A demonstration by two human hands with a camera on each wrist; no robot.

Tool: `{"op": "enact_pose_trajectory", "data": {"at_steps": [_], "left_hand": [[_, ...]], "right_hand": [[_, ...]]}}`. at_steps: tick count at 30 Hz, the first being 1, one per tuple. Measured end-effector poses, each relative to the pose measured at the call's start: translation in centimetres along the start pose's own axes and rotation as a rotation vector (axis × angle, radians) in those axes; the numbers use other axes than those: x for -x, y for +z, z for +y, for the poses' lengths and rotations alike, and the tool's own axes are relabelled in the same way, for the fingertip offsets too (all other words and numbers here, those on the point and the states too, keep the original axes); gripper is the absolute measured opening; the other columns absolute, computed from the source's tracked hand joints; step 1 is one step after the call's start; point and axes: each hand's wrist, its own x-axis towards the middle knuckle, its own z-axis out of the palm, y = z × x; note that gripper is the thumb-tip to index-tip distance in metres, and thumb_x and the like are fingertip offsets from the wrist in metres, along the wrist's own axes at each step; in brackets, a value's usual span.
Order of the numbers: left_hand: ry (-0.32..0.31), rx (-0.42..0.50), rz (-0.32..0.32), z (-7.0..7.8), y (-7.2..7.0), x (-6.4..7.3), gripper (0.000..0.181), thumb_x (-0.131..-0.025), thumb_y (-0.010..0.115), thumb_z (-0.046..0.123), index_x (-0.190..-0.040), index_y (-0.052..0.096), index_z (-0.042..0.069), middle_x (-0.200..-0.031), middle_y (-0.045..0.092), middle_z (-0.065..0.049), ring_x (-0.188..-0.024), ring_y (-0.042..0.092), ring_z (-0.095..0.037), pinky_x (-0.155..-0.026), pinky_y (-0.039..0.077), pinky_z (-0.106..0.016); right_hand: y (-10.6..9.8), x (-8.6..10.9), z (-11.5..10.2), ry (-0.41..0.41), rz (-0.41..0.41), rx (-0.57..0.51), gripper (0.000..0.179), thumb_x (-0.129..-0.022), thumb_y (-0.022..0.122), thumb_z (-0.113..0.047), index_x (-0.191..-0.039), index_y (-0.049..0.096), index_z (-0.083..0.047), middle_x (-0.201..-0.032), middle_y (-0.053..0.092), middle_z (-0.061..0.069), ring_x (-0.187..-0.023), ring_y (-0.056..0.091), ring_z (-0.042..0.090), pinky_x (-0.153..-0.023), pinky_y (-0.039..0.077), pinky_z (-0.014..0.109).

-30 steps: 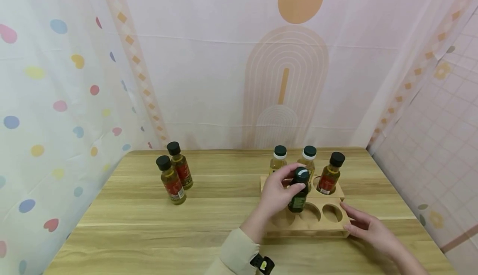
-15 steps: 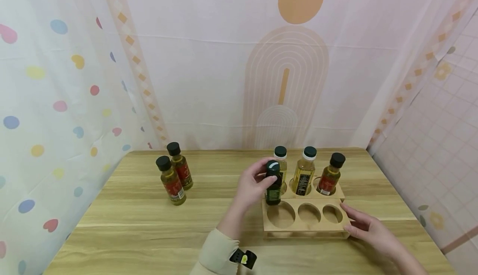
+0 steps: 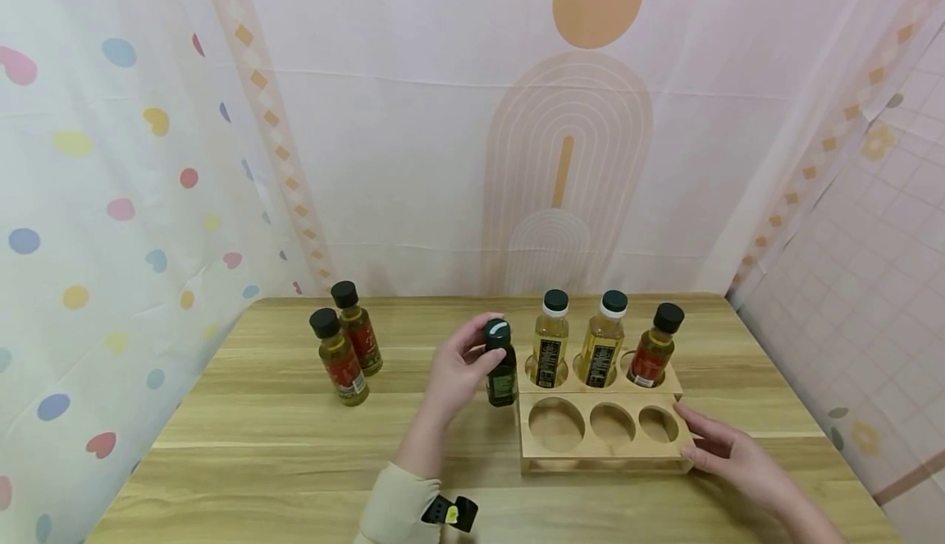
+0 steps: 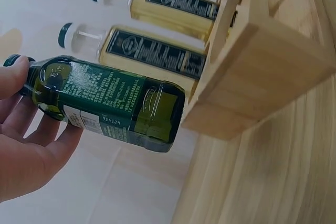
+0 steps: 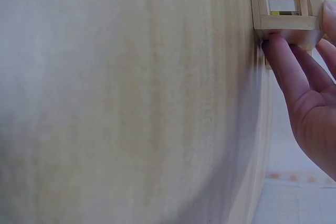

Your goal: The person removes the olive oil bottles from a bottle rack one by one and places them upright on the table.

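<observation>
While I'm following along on the cameras, the left hand (image 3: pixel 454 370) is pinching a dark green glass bottle (image 3: pixel 501 386) with a green label, down in the lower centre of the head view. Its thumb and curled fingers are clamping around the neck and cap, and the bottle is hanging upright just beside the left end of a two-tier pale wooden rack (image 3: pixel 586 447); whether glass and wood are touching, I can't tell.

Over at the lower right, the right hand (image 3: pixel 738 455) is resting against the rack's right end, thumb and forefinger standing apart; my right wrist view is showing extended fingertips pressing on the wood.

Along the rack's rear tier, two clear bottles of pale yellow oil, one in the left hole (image 3: pixel 550 355) and one in the middle (image 3: pixel 601 353), are wearing dark green caps and white collars, and a black-capped, red-labelled bottle (image 3: pixel 650 362) is filling the right hole. The front tier is showing me three round holes.

At centre left, two more red-labelled bottles, a nearer one (image 3: pixel 343 370) and a farther one (image 3: pixel 364 339), are standing close together on the wood-grain table (image 3: pixel 258 462).
</observation>
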Motion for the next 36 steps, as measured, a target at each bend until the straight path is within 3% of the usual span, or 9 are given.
{"op": "enact_pose_trajectory", "data": {"at_steps": [6,16,21,27,32,36], "left_hand": [[-0.029,-0.034,0.009,-0.5,-1.5,0.4,0.043,-0.085,0.069,-0.01,-0.127,0.063,0.001,-0.122,0.065,-0.019,-0.113,0.062,-0.032,-0.095,0.051,-0.047],[-0.082,-0.07,0.045,-0.9,-4.4,1.2,0.042,-0.088,0.069,-0.007,-0.128,0.063,0.003,-0.119,0.067,-0.018,-0.112,0.062,-0.029,-0.099,0.048,-0.049],[-0.091,-0.095,0.046,-1.1,-6.3,1.6,0.042,-0.088,0.069,-0.007,-0.129,0.062,0.001,-0.118,0.068,-0.018,-0.111,0.062,-0.023,-0.097,0.05,-0.041],[-0.049,-0.142,0.026,-1.7,-9.0,2.3,0.042,-0.089,0.069,-0.004,-0.13,0.061,0.001,-0.118,0.068,-0.018,-0.107,0.063,-0.011,-0.091,0.051,-0.025],[-0.013,-0.141,0.015,-2.1,-11.1,3.0,0.041,-0.09,0.069,-0.002,-0.13,0.06,-0.001,-0.119,0.068,-0.02,-0.106,0.064,-0.007,-0.09,0.05,-0.022],[0.032,-0.149,0.014,-2.2,-12.7,3.7,0.039,-0.091,0.068,-0.004,-0.129,0.058,-0.005,-0.116,0.07,-0.012,-0.105,0.064,-0.006,-0.088,0.051,-0.02]], "right_hand": [[-0.1,-0.1,0.0,0.028,-0.015,-0.009,0.06,-0.098,0.061,-0.008,-0.146,0.031,0.013,-0.148,0.023,0.04,-0.107,0.05,-0.011,-0.084,0.053,0.022],[-0.1,-0.2,0.0,0.008,-0.006,-0.023,0.061,-0.097,0.063,-0.006,-0.145,0.033,0.013,-0.148,0.025,0.037,-0.108,0.051,-0.009,-0.085,0.053,0.021],[0.0,-0.3,-0.2,0.024,-0.001,-0.012,0.061,-0.097,0.064,-0.008,-0.146,0.034,0.012,-0.149,0.025,0.037,-0.111,0.047,-0.011,-0.087,0.05,0.018],[0.0,-0.4,-0.2,0.003,0.036,0.046,0.06,-0.095,0.065,-0.008,-0.145,0.038,0.01,-0.147,0.031,0.034,-0.113,0.045,-0.013,-0.089,0.047,0.015],[0.0,-0.5,-0.3,0.019,0.045,0.068,0.059,-0.095,0.067,-0.009,-0.145,0.04,0.008,-0.147,0.033,0.032,-0.112,0.045,-0.014,-0.089,0.047,0.014],[0.0,-0.7,-0.5,0.054,0.028,0.063,0.061,-0.095,0.067,-0.013,-0.146,0.04,0.007,-0.149,0.033,0.029,-0.113,0.043,-0.014,-0.09,0.046,0.014]]}}
